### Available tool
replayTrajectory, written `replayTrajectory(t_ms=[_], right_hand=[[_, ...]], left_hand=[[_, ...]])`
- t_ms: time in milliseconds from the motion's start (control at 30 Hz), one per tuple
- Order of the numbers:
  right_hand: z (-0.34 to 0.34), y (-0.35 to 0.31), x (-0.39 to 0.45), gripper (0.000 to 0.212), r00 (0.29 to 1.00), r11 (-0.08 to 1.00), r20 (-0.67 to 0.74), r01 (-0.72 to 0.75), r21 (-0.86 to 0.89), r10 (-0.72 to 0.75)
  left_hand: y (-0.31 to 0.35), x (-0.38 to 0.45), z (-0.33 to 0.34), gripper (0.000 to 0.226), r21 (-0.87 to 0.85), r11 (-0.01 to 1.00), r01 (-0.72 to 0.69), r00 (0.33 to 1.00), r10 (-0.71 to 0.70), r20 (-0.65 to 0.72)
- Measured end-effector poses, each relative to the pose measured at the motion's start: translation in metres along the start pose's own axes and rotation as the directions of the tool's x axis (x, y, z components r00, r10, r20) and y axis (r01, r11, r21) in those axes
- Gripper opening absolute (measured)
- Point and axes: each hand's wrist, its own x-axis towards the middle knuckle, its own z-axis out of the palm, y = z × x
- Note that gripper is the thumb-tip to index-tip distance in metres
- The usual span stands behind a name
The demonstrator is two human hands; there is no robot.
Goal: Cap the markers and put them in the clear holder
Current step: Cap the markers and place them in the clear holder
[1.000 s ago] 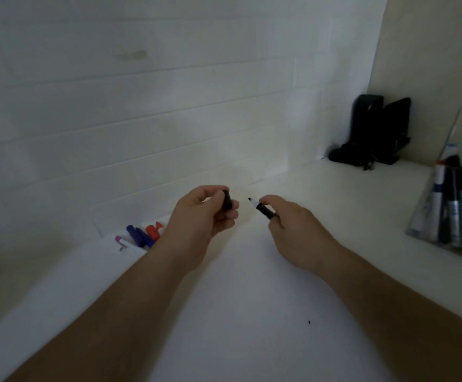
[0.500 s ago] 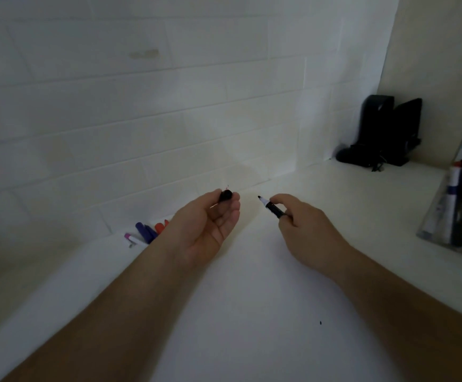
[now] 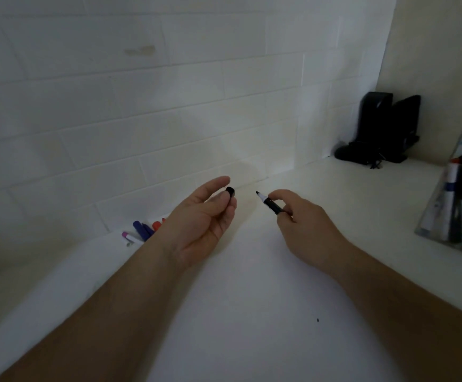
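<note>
Between the hands, the marker (image 3: 270, 203) tip faces the cap (image 3: 230, 191).

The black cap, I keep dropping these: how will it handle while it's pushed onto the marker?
The black cap looks small and light, perched on the left hand fingertips, so it may slip. Round, it would probably roll if dropped. It looks rigid, so it should take the marker tip.

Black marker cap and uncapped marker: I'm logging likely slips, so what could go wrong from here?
1. The small black marker cap sits loosely at the left hand fingertips, thumb lifted off; it may drop onto the white counter.
2. The uncapped black marker, pinched by the right hand, points its bare tip at the cap across a gap; a misaligned push could ink the fingers.
</note>
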Motion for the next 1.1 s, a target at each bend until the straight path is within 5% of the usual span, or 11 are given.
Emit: replayTrajectory(t_ms=[333, 533, 667, 1100], right_hand=[[-0.002, -0.006, -0.003, 0.036, 0.999, 0.999, -0.036, 0.035, 0.041, -0.034], [-0.011, -0.035, -0.013, 0.018, 0.883, 0.942, -0.331, 0.325, -0.083, -0.333], [-0.004, -0.038, -0.017, 0.024, 0.809, 0.850, -0.274, 0.457, -0.263, -0.520], [-0.004, -0.029, -0.013, 0.025, 0.860, 0.884, -0.256, 0.369, -0.287, -0.442]], left_hand=[[0.001, -0.002, 0.003, 0.021, -0.047, 0.996, -0.079, 0.995, 0.082, 0.055], [0.001, 0.003, 0.001, 0.025, -0.129, 0.990, -0.051, 0.998, 0.053, 0.014], [0.003, 0.003, 0.002, 0.023, -0.282, 0.959, 0.023, 1.000, -0.022, 0.009], [-0.003, 0.002, 0.002, 0.018, -0.087, 0.993, -0.083, 0.996, 0.083, -0.012]])
